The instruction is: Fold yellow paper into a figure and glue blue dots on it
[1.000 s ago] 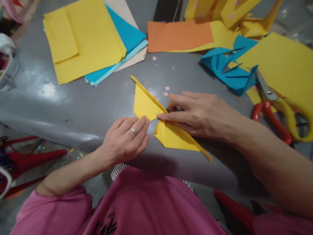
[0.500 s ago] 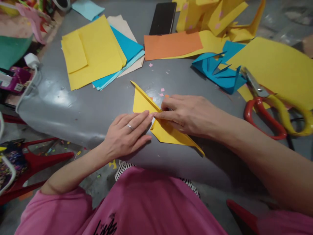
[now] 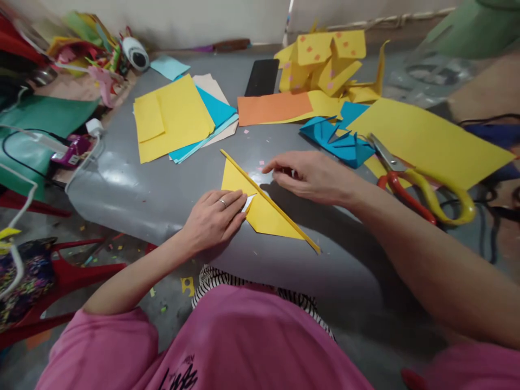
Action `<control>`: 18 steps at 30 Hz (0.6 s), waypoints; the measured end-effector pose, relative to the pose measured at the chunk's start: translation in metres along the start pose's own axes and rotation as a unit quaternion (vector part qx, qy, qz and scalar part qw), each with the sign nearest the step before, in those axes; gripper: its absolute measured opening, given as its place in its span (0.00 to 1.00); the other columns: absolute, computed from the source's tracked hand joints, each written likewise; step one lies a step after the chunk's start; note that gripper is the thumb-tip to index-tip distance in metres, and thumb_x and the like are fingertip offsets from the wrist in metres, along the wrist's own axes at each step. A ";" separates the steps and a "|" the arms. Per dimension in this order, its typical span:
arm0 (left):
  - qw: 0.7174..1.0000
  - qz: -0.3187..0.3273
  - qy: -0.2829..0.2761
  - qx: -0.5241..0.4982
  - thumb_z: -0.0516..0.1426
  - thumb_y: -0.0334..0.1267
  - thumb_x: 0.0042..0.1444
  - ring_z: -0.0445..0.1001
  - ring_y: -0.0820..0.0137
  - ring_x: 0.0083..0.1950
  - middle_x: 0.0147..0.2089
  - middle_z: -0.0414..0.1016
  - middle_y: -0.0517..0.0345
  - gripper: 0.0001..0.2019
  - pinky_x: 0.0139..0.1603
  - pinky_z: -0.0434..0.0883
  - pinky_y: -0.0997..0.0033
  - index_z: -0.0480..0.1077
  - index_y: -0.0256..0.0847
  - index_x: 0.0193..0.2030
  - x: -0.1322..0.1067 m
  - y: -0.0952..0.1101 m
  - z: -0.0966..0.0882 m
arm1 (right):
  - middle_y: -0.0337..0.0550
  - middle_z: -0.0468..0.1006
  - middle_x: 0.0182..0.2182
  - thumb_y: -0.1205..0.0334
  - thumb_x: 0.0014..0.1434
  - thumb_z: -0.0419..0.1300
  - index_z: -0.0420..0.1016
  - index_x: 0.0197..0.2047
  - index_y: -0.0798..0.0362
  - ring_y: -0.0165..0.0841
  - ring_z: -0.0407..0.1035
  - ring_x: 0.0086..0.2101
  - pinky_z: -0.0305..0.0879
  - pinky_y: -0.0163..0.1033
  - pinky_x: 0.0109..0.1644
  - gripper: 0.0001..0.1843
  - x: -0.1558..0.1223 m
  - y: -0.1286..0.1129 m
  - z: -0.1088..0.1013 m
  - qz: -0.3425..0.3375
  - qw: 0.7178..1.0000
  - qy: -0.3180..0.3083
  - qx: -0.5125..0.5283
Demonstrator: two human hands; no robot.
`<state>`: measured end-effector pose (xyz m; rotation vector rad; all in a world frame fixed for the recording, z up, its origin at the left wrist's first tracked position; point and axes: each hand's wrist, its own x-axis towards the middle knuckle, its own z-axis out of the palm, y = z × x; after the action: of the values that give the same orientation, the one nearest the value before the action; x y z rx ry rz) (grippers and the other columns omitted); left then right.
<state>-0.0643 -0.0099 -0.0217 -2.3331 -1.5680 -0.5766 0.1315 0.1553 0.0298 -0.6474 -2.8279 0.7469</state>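
A folded yellow paper shape lies on the grey table in front of me. My left hand, a ring on one finger, lies flat with its fingers stretched out on the paper's near left part. My right hand hovers just beyond the paper's long folded edge, fingers loosely curled; whether they pinch anything small I cannot make out.
A stack of yellow, blue and beige sheets lies at the back left. An orange sheet, a black phone, cut blue paper, spotted yellow paper shapes, a large yellow sheet and red-and-yellow scissors lie behind and right.
My right hand has lifted off the yellow paper and drawn back past its folded edge. The left hand stays pressed on it. The view has tilted up, showing more of the table's far side.
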 end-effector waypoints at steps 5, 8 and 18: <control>1.000 0.001 -0.005 0.007 0.53 0.41 0.69 0.79 0.64 0.48 0.52 0.82 0.48 0.16 0.50 0.72 0.64 0.74 0.34 0.55 0.001 0.000 0.000 | 0.42 0.78 0.28 0.52 0.62 0.57 0.76 0.34 0.52 0.32 0.65 0.27 0.51 0.38 0.31 0.14 0.000 -0.011 0.003 0.069 0.992 -0.100 -0.026; 1.000 0.003 -0.008 0.005 0.52 0.42 0.69 0.78 0.62 0.51 0.56 0.81 0.47 0.17 0.53 0.71 0.62 0.73 0.36 0.58 0.004 -0.002 -0.004 | 0.40 0.77 0.26 0.58 0.61 0.56 0.74 0.32 0.52 0.31 0.64 0.27 0.51 0.38 0.32 0.09 0.001 -0.014 0.004 0.102 0.990 -0.095 -0.004; 0.996 0.048 0.075 -0.003 0.58 0.43 0.66 0.77 0.63 0.56 0.56 0.81 0.50 0.17 0.58 0.67 0.62 0.73 0.45 0.60 0.050 -0.006 -0.029 | 0.32 0.64 0.18 0.49 0.54 0.65 0.68 0.25 0.49 0.27 0.55 0.19 0.48 0.36 0.22 0.15 -0.009 -0.008 -0.030 0.162 0.913 -0.138 0.349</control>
<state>-0.0585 0.0207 0.0273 -2.2952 -1.3816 -0.7162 0.1437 0.1585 0.0597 -0.9263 -2.3924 1.9108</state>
